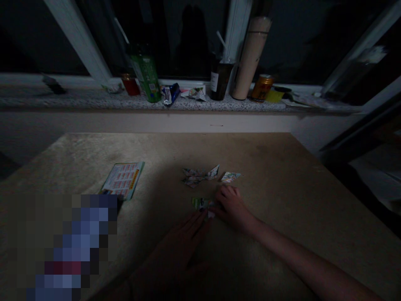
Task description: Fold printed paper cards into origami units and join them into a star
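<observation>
My left hand [184, 238] lies flat, fingertips on the little folded paper [201, 203], mid table [282, 167]. My right hand [232, 207] curls over its end; I can't tell if it pinches.

Leaflet [123, 179] sat left of center on the table [282, 175], folded papers [200, 175] mid-frame, a paper scrap [201, 203] just below them, bottle [146, 77] and can [262, 88] on the windowsill [62, 100] up top.

the desk [282, 175] lies bare to the right of the hands and along its far edge, so there is open room to pass there. just beyond the hands, folded papers [200, 175] and a small scrap [230, 177] block the way, and a flyer [123, 179] lies well to the left. bottles [145, 73] and cans [262, 88] crowd the sill [78, 100] behind.
</observation>
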### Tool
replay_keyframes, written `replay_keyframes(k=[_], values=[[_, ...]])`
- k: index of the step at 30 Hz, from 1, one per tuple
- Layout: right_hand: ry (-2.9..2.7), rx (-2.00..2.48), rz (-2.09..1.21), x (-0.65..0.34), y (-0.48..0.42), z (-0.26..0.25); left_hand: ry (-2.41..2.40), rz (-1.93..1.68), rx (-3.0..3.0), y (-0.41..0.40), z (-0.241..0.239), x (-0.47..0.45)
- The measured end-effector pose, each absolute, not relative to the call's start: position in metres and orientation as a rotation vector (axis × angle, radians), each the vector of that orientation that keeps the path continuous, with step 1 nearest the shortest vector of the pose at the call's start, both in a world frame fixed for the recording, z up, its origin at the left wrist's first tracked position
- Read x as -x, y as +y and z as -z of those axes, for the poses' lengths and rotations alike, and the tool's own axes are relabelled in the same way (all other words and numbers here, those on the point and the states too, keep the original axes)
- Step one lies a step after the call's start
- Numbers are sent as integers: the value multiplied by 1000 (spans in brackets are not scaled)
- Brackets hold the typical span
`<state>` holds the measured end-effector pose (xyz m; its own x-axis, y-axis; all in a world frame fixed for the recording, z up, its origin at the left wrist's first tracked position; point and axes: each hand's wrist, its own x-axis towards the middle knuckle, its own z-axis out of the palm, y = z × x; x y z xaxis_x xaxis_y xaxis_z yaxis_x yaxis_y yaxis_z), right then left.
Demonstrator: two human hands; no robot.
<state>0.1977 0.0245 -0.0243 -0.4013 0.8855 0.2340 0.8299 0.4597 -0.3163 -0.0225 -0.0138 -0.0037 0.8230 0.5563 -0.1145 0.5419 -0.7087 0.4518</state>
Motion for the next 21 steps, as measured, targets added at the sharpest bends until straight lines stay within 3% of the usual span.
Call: replay_keyframes(k=[21], values=[[-2383,1500,-114,-192,26,27,849,-102,-2474,-11,-2,27]])
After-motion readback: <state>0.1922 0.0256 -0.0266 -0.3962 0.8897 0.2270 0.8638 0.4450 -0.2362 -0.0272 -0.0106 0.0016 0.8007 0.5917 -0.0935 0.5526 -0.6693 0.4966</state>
